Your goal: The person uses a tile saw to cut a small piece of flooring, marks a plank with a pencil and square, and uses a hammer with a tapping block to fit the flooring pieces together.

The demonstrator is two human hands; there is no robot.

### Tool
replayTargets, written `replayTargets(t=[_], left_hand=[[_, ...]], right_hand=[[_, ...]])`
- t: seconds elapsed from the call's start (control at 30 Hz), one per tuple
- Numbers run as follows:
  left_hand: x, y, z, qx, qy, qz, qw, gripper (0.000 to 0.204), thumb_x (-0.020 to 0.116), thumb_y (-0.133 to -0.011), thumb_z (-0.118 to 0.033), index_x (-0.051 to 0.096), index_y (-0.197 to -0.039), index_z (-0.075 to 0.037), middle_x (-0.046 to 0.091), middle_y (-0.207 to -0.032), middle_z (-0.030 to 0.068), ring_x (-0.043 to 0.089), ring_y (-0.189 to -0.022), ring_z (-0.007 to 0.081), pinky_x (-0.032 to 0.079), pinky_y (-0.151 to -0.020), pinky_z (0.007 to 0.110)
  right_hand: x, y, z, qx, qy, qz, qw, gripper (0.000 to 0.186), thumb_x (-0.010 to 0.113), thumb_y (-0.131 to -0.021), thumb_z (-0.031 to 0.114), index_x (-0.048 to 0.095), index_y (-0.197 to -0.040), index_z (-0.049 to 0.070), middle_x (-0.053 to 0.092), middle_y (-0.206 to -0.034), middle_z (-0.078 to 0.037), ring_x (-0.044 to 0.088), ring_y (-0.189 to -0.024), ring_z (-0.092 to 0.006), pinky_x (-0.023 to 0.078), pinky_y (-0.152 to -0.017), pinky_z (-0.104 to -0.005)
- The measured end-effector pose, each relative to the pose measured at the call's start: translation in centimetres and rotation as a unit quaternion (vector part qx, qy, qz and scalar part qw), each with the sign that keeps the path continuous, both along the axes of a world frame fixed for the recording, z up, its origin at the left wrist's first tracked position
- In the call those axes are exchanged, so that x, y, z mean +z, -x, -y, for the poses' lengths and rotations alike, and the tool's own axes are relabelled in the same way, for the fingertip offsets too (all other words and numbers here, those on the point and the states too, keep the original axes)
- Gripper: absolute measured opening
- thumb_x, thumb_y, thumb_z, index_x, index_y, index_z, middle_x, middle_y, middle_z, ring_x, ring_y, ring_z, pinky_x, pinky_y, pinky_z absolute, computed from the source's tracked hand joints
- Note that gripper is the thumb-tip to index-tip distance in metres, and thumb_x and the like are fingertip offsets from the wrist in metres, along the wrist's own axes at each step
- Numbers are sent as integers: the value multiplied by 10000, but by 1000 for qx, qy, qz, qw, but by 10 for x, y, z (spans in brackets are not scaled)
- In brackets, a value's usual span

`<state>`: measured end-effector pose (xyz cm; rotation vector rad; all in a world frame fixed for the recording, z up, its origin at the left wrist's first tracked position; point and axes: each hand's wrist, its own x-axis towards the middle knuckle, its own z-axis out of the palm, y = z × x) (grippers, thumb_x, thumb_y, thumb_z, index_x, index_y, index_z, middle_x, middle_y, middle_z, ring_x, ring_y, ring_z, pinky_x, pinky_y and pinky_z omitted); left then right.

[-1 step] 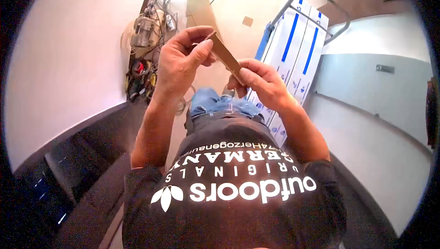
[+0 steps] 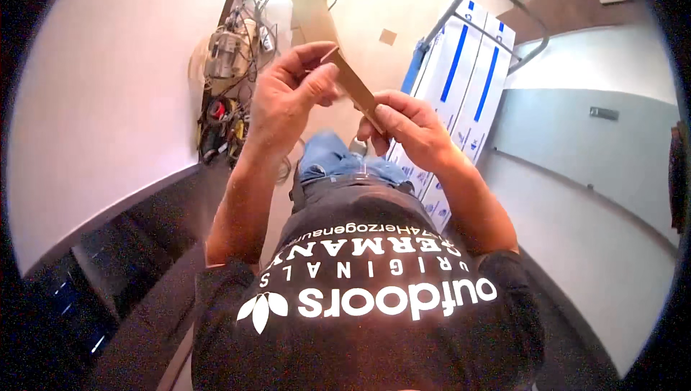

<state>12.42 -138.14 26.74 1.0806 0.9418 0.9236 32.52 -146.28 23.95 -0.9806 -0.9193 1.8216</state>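
A narrow, flat brown strip (image 2: pixel 353 83) is held slantwise in front of me, its upper end to the left and its lower end to the right. Whether it is cardboard or wood I cannot tell. My left hand (image 2: pixel 291 88) is closed at the upper end, thumb and forefinger at its edge, with a small pale bit by the fingertips. My right hand (image 2: pixel 414 128) pinches the lower end between thumb and fingers. The strip partly hides the fingertips behind it.
Tall white boxes with blue stripes (image 2: pixel 461 67) stand on a hand truck (image 2: pixel 536 31) at the right. Cables and tools (image 2: pixel 227 103) lie on a surface at the left. Cardboard pieces (image 2: pixel 313 6) lie on the floor ahead. A grey panel (image 2: pixel 583 139) is at far right.
The strip has turned slightly, and its upper end has shifted a little to the left. Both hands keep hold of it.
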Motion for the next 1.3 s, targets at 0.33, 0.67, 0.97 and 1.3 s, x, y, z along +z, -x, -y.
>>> replayTargets(t=[0.33,0.67,0.97,1.3], left_hand=[[-66,-168,-261,-18,134,46,990,263,648,-974,-212,678,-1125,1,652,-848,28,559,-711,87,454,-627,228],[-98,-349,-552,-138,133,-10,981,355,729,-884,-129,606,-1190,2,643,-982,67,605,-861,147,488,-754,260],[-89,-429,-750,-259,-516,-418,701,393,734,-827,-272,630,-1186,-152,650,-1041,4,597,-1088,175,400,-993,403],[-148,-347,-903,116,-183,-432,876,331,664,-905,-184,617,-1218,-88,620,-967,106,634,-860,304,521,-745,399]], right_hand=[[-60,-163,-255,-108,107,-87,984,335,493,-1047,298,571,-1204,13,705,-967,-105,649,-739,-128,543,-697,-272],[-72,-350,-508,-228,80,169,955,187,545,-1000,143,620,-1061,-17,712,-901,-103,653,-756,-129,533,-707,-274],[-84,-444,-732,-90,102,170,976,215,575,-976,170,623,-1031,-32,686,-861,-103,647,-706,-140,538,-662,-279],[-135,-439,-1008,106,-49,402,908,275,585,-943,214,660,-1008,-42,708,-888,-192,686,-778,-263,532,-732,-362]])
